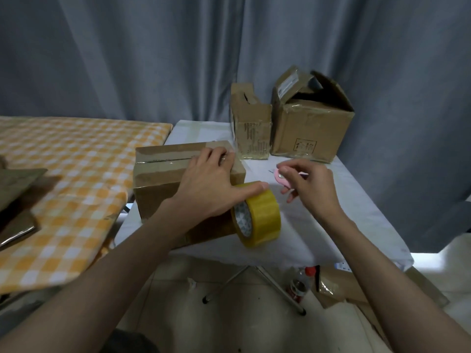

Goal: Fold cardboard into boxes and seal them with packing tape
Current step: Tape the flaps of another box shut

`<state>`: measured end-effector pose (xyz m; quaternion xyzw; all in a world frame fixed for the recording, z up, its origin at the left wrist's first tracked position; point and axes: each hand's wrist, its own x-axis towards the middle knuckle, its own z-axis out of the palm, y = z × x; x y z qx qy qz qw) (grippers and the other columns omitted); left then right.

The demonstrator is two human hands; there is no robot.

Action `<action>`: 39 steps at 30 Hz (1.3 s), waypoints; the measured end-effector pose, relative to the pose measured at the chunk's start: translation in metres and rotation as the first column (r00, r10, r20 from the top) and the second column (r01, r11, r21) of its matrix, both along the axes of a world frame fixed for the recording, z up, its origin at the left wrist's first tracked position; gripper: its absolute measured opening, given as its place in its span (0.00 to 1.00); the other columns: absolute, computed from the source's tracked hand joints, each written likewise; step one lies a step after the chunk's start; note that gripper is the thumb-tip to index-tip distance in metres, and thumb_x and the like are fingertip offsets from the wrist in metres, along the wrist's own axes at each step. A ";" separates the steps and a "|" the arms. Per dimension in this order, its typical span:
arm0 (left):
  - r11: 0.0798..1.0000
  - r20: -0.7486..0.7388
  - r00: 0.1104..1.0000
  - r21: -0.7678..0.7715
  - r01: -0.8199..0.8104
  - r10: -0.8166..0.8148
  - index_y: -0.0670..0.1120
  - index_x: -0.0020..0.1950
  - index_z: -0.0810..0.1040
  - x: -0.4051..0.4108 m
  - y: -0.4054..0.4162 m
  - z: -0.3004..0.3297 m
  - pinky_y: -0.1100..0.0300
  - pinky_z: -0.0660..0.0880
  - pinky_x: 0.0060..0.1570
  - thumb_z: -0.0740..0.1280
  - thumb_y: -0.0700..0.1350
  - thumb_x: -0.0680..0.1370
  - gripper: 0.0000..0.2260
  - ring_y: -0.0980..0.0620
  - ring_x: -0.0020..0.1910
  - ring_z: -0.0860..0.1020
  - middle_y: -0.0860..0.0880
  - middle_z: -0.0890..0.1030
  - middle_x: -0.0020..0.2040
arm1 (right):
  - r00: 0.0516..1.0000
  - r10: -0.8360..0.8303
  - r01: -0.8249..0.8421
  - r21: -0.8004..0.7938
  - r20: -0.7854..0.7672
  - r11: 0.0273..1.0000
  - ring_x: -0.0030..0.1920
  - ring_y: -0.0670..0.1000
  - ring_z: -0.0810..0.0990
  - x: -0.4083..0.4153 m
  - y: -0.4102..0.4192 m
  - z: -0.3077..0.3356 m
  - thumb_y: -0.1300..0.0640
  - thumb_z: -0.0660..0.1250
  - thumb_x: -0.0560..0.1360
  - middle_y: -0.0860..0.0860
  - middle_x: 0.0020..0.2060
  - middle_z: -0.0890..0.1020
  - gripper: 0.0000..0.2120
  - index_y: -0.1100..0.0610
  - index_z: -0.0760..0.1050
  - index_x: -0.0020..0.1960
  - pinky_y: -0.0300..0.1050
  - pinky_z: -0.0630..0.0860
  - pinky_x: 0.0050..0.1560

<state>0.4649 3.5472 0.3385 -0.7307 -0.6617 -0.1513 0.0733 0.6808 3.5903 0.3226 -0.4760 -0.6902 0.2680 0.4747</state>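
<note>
A closed cardboard box (163,179) lies on the white-covered table (331,220), with clear tape along its top seam. My left hand (206,182) presses flat on the box's right end, fingers straight, the thumb stretched onto a yellow tape roll (262,215). The roll hangs upright at the box's near right corner. My right hand (311,184) hovers just right of the box and pinches a small pink cutter (283,180) between thumb and fingers.
Two worn cardboard boxes (251,123) (311,121) stand at the table's back, the larger with open flaps. A yellow checked table (76,174) on the left carries flat cardboard (17,184). A bottle (300,284) and cardboard scraps (341,289) lie on the floor.
</note>
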 end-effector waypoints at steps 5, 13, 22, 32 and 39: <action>1.000 -0.012 1.000 0.010 -0.019 0.020 0.49 0.77 0.63 0.003 -0.003 0.001 0.50 0.60 0.68 0.41 0.82 0.65 0.53 0.48 0.71 0.61 0.50 0.66 0.73 | 0.987 0.158 -0.158 0.045 0.007 0.986 0.46 0.49 0.85 -0.009 -0.011 0.019 0.63 0.72 0.76 0.50 0.48 0.86 0.09 0.57 0.84 0.56 0.42 0.82 0.43; 1.000 -0.014 1.000 0.002 -0.017 0.017 0.48 0.78 0.62 0.004 -0.002 0.001 0.51 0.59 0.69 0.40 0.82 0.65 0.53 0.48 0.71 0.61 0.51 0.65 0.73 | 0.950 0.187 -0.251 0.253 0.250 0.934 0.47 0.44 0.83 -0.016 -0.014 0.025 0.70 0.72 0.72 0.48 0.45 0.86 0.09 0.60 0.85 0.49 0.36 0.77 0.50; 1.000 -0.026 0.999 0.006 -0.019 0.019 0.49 0.78 0.62 0.005 -0.001 0.000 0.51 0.59 0.68 0.41 0.82 0.66 0.52 0.49 0.71 0.61 0.51 0.66 0.73 | 0.928 0.207 -0.302 0.299 0.309 0.905 0.47 0.41 0.82 -0.019 -0.008 0.024 0.70 0.73 0.72 0.47 0.44 0.86 0.09 0.59 0.86 0.48 0.29 0.73 0.48; 1.000 -0.023 0.999 -0.001 -0.025 0.025 0.49 0.78 0.61 0.005 0.000 -0.001 0.50 0.59 0.69 0.41 0.82 0.66 0.52 0.48 0.71 0.61 0.50 0.65 0.73 | 0.900 0.044 -0.175 0.268 0.433 0.947 0.46 0.45 0.82 -0.010 0.008 0.006 0.66 0.71 0.75 0.47 0.44 0.85 0.06 0.56 0.83 0.48 0.44 0.79 0.50; 1.000 -0.033 0.999 0.003 -0.020 0.020 0.49 0.78 0.61 0.004 0.000 -0.001 0.50 0.59 0.69 0.41 0.82 0.66 0.52 0.48 0.71 0.61 0.50 0.65 0.74 | 0.794 -0.024 0.046 -0.020 0.608 0.999 0.40 0.54 0.74 0.000 0.011 -0.029 0.63 0.69 0.73 0.51 0.43 0.71 0.09 0.53 0.69 0.43 0.51 0.73 0.40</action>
